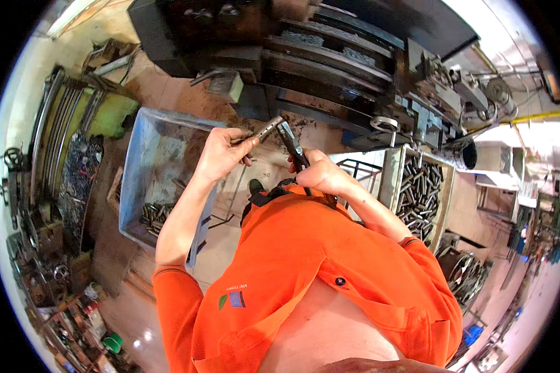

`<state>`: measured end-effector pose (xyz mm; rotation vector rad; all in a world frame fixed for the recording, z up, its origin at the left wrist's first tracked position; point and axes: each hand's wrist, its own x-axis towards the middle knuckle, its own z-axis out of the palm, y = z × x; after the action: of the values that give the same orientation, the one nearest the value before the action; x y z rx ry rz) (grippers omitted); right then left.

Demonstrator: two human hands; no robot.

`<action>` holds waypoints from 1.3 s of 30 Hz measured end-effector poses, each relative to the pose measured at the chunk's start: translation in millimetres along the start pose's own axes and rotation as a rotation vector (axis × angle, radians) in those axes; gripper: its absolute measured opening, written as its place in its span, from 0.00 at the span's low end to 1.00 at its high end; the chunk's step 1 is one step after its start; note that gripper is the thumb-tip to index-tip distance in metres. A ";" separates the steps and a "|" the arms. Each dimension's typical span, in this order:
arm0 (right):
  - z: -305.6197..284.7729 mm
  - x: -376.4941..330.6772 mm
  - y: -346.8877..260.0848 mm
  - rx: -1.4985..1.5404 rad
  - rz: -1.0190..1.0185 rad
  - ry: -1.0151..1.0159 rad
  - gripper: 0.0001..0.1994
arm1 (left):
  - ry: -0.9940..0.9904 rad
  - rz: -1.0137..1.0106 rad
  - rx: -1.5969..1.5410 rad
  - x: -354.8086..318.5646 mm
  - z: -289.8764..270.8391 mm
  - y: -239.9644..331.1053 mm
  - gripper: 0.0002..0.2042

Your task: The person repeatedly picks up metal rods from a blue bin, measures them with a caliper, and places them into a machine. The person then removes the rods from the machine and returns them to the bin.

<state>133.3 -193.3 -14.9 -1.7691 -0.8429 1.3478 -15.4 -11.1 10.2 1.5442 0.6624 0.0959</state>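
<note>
My left hand (227, 152) is closed round one end of a short metal tube (267, 128) with small holes along its side. The tube slants up to the right, its far end free. In my closed right hand (320, 172) is a dark hand tool (292, 146) with a shiny metal front part; its exact kind is unclear. The tool's tip is at the tube's free end, and I cannot tell whether they touch. Both hands are in front of my orange shirt, between a blue bin (130, 186) and a wooden crate (443, 214).
Several metal pieces (158, 214) lie in the blue bin at left. Short metal tubes (420, 189) fill the crate at right. A dark lathe (330, 59) with a handwheel (384, 124) spans the far side. Long bars (59, 118) lean at the far left.
</note>
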 end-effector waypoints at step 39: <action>-89.4 19.0 12.1 0.436 0.006 0.562 0.09 | -0.265 -0.020 -0.081 147.4 55.8 11.9 0.09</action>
<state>225.2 -198.4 -19.3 -1.6631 -0.2138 0.8730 135.2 7.7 -33.8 1.4401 0.4582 -0.0947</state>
